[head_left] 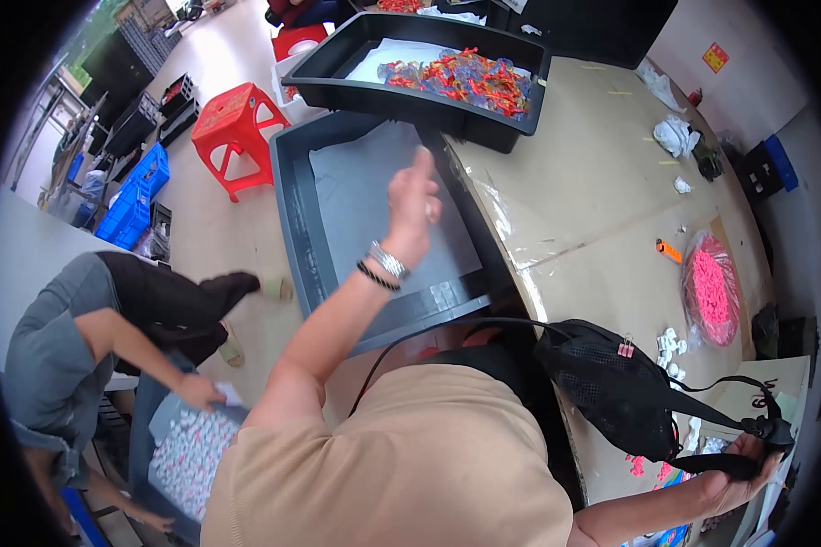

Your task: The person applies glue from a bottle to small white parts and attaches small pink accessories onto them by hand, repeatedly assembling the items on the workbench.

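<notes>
The tray [429,108] at twelve o'clock already holds red pieces [483,82]; left hand [412,196], grip unclear, hovers above the sheet-lined gray tub [290,196] — right hand [743,469], at four, clasps a black strap [773,433].

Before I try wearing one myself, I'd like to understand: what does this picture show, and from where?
No machine here: a person works bare-handed, seen by a wide fisheye camera on the head, which bends straight edges. The left hand is over a grey tray lined with a pale sheet; the right hand holds the strap of a black bag. On the brown table lie a bag of pink pieces and an orange tool. Beyond sits a black tray of red and clear pieces.
</notes>
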{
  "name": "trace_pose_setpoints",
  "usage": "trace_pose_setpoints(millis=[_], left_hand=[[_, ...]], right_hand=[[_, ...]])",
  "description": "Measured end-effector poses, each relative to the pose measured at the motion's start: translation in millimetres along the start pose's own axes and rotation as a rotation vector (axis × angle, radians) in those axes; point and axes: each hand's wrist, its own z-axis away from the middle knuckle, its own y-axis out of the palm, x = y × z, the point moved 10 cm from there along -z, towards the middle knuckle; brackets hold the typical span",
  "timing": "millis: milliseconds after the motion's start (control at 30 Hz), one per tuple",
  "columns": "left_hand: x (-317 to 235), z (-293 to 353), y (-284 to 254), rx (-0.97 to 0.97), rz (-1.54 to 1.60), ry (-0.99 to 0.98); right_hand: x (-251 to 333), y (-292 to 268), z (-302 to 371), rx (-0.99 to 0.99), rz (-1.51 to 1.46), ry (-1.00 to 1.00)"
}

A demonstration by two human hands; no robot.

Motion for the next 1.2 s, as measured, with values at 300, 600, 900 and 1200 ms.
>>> trace_pose_setpoints(millis=[300,600,900,1200], left_hand=[[-53.6,-116.6,-5.9,-0.057,0.053,-0.267],[-56.1,-143.1,-5.0,-0.179,0.206,-0.29],[-33.4,-136.7,-43.8,-0.189,0.743,-0.347],[-60.1,-96.8,-224.2,-0.335,0.716,-0.092]], right_hand=[[-20.2,21.8,16.9,0.286,-0.191,0.192],[-31.8,-4.6,14.6,-0.038,-0.107,0.1],[-43.9,11.5,10.2,0.565,-0.389,0.438],[-63.9,-8.6,-19.8,0.518,-0.373,0.411]])
